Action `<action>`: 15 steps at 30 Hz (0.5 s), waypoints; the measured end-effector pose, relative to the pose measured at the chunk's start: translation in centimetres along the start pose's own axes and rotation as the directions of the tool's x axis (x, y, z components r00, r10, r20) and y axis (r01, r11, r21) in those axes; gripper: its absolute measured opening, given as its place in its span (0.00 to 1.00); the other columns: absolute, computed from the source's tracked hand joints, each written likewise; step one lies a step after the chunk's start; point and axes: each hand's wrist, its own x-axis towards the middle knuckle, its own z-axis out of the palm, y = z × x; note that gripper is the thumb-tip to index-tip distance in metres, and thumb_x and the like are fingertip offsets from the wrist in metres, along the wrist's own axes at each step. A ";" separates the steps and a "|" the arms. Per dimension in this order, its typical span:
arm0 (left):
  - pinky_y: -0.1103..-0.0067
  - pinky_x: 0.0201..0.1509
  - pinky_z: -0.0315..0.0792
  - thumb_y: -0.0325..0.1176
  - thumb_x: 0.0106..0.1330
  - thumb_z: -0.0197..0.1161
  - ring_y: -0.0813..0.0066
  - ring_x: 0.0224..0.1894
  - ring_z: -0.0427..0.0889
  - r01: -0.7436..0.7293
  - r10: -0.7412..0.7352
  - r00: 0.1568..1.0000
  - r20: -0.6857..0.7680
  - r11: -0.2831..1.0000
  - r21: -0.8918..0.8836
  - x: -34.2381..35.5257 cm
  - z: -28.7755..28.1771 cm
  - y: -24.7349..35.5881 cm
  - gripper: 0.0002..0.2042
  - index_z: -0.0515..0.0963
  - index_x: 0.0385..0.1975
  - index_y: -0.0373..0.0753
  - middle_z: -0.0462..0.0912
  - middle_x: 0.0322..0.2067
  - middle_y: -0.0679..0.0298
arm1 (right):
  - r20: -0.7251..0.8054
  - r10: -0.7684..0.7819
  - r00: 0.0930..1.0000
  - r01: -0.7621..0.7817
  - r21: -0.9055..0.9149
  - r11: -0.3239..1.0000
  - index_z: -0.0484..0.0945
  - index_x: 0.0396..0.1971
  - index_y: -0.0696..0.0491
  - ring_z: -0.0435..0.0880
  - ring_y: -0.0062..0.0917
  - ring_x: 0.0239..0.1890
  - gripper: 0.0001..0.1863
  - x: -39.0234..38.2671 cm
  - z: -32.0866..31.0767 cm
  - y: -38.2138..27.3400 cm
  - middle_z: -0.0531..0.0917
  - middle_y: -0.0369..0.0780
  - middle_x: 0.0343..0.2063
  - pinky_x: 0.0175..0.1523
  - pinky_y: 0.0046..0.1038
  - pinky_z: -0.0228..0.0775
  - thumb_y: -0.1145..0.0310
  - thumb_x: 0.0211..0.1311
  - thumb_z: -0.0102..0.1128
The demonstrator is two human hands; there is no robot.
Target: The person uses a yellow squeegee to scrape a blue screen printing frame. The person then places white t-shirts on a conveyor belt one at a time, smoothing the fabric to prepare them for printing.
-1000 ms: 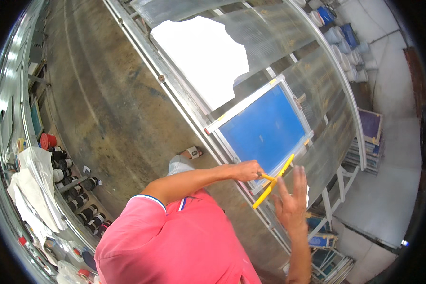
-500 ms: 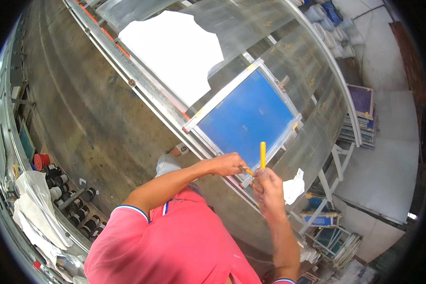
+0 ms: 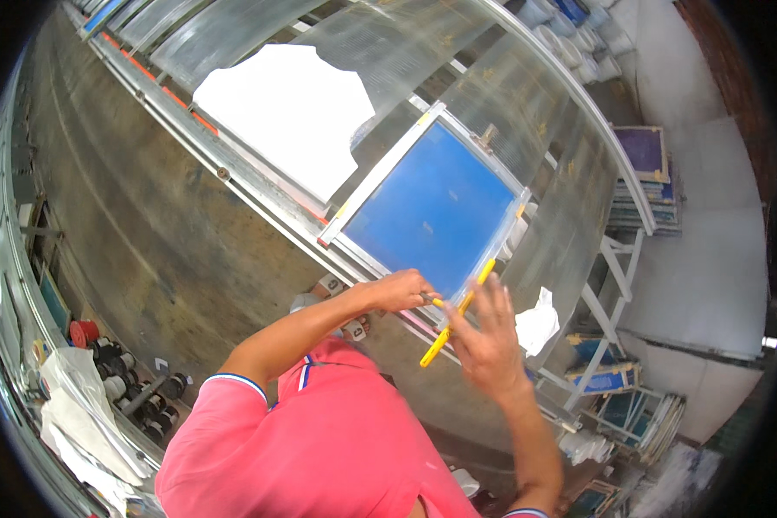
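My left hand (image 3: 403,291) is closed round the thin shaft of a T-handle wrench, near the close corner of a screen-printing frame. The wrench's long yellow crossbar (image 3: 441,340) slants across in front of my right hand. My right hand (image 3: 489,345) is blurred; its fingers look spread and touch or lie just beside the crossbar. The frame has pale metal sides and a blue mesh (image 3: 436,210), and rests on the long table. Where the wrench's tip sits is hidden by my left hand.
A white cut fabric piece (image 3: 285,121) lies beyond the frame on the table. A crumpled white cloth (image 3: 537,322) is right of my right hand. The table's metal rail (image 3: 268,208) runs diagonally before me. More frames (image 3: 643,155) are stacked at right; dark bottles (image 3: 138,397) stand at lower left.
The yellow crossbar has turned from upright to a slant. My right hand has loosened from its grip, with the fingers now spread. My left hand keeps its hold; the whole view has shifted slightly.
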 end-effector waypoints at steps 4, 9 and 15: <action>0.60 0.36 0.72 0.36 0.60 0.55 0.44 0.31 0.78 -0.206 0.206 0.978 0.018 0.976 0.074 0.5 0.7 -1.2 0.14 0.83 0.38 0.36 0.80 0.27 0.45 | 0.023 -0.294 0.956 0.295 -0.050 0.954 0.79 0.36 0.53 0.80 0.35 0.52 0.14 0.3 1.6 2.6 0.81 0.42 0.39 0.60 0.43 0.69 0.61 0.52 0.65; 0.65 0.29 0.72 0.37 0.51 0.60 0.56 0.21 0.79 -0.128 0.128 0.991 0.045 0.992 -0.004 0.2 0.5 0.3 0.12 0.80 0.24 0.32 0.78 0.19 0.46 | 0.046 0.097 0.994 -0.104 0.191 0.976 0.78 0.35 0.49 0.84 0.31 0.29 0.16 -0.2 5.0 -0.7 0.81 0.38 0.28 0.32 0.36 0.72 0.54 0.53 0.68; 0.68 0.31 0.72 0.37 0.55 0.59 0.66 0.24 0.78 0.040 -0.049 0.985 0.165 0.997 0.059 -0.2 0.5 -0.7 0.12 0.79 0.28 0.32 0.80 0.22 0.51 | 0.619 0.516 0.592 -0.527 0.782 -0.333 0.75 0.31 0.50 0.69 0.18 0.15 0.19 1.6 6.0 -2.4 0.74 0.33 0.20 0.17 0.24 0.55 0.49 0.69 0.55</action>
